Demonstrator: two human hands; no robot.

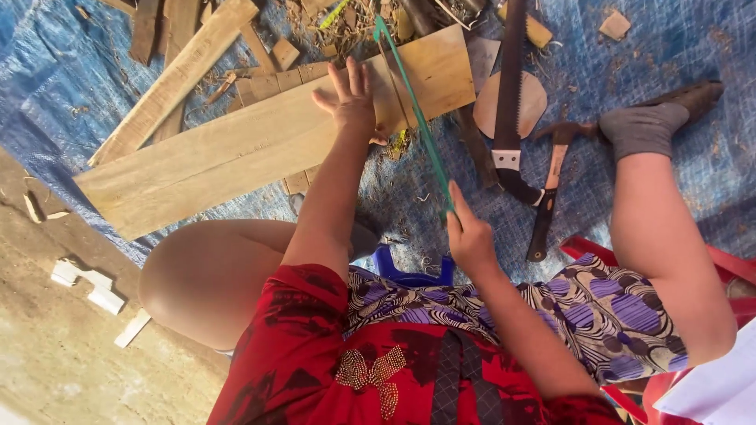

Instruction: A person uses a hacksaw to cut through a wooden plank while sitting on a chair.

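The left hand [352, 101] lies flat with fingers spread on the long wooden board [236, 149], near its right end, while the right hand [469, 236] grips the lower end of a green strip [413, 110] slanting across that board's edge. Bare blue tarp [693, 39] lies open to the right beyond two handled saws [512, 94]; the strip's top end is lost among scrap wood [173, 55].

blue tarp [693, 47], hand saw [510, 94], hammer [551, 189], wood scraps [181, 39], red chair [732, 267]
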